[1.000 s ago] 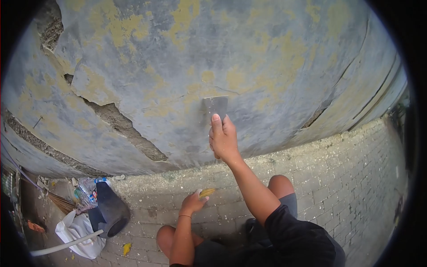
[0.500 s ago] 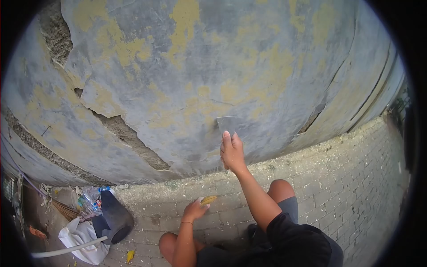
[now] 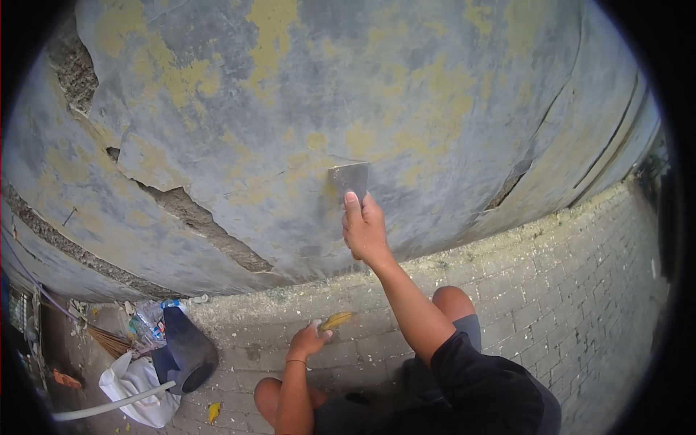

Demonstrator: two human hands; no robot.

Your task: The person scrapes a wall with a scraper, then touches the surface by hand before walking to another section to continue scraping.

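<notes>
My right hand (image 3: pixel 366 230) is closed around a flat, wide-bladed scraper (image 3: pixel 349 180), thumb up along the blade. The blade lies close against the wall (image 3: pixel 406 109), its far edge just under a thin crack in the grey, yellow-patched surface. Lower down, my left hand (image 3: pixel 308 341) hangs over the paving near my knee, its fingers curled. Something pale shows between thumb and finger, and a yellow-brown leaf (image 3: pixel 336 320) overlaps the fingertips; I cannot tell which of these is held.
Broken plaster leaves a long rough gap (image 3: pixel 192 214) to the left. Along the wall's foot run brick pavers (image 3: pixel 565 297) dotted with pale flakes. At lower left are a dark bucket-like container (image 3: pixel 190 355), a white sack (image 3: pixel 138 391), a pale pipe (image 3: pixel 109 408), plastic bottles (image 3: pixel 154 322) and a broom (image 3: pixel 109 341).
The scraper in my right hand has moved up and left across the wall. My left hand has shifted slightly left. The view has also shifted a little.
</notes>
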